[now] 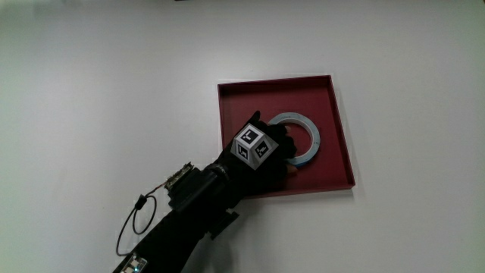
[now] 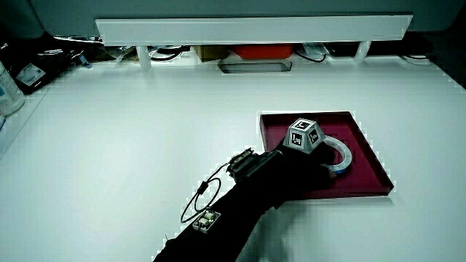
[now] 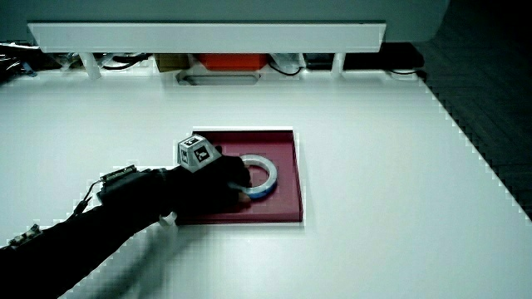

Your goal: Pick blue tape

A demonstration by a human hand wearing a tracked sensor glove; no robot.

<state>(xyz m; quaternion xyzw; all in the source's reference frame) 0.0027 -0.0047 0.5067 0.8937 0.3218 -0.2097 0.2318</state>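
No readable text, label, brand or number appears anywhere; the small cube [image 1: 255, 146] on the gloved hand [image 1: 261, 155] carries only black-and-white marker patterns, not lettering.

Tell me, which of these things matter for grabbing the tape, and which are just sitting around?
Part of the job:
- blue tape, lying in the tray
- red tray that holds it
- hand, over the tray at the tape's edge

Just lying about:
- low partition at the table's edge
- clutter under the partition, too unclear to name
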